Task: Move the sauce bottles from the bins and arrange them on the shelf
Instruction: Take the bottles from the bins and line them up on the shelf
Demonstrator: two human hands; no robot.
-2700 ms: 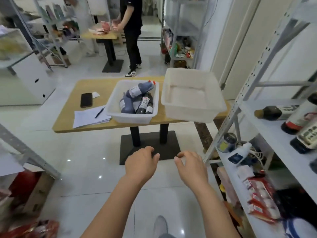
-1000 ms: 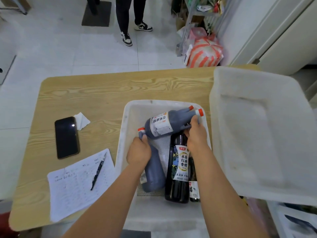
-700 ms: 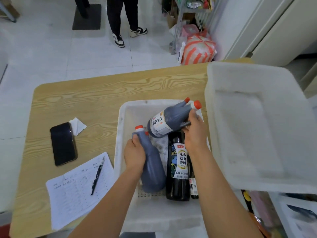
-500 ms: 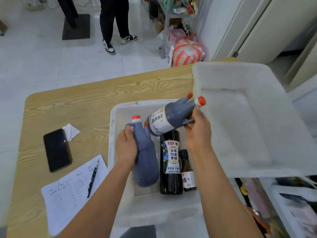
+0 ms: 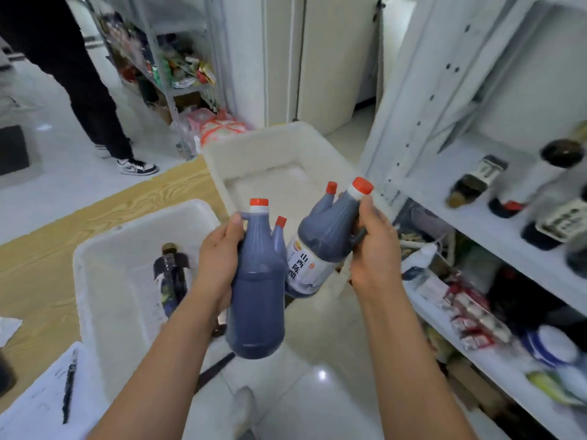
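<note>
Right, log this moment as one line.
left hand: grips plain jug | right hand: grips labelled jug | bin: dark bottle inside | shelf: not reached

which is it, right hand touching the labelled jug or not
Touching. The head view shows the right hand gripping the labelled jug, with the thumb pressed against its neck.

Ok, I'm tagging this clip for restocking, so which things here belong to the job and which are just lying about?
Job: left hand gripping a jug; right hand gripping a labelled jug; dark bottle in the near bin; far bin; shelf with bottles on it.
Lying about: pen, paper, red packets.
</note>
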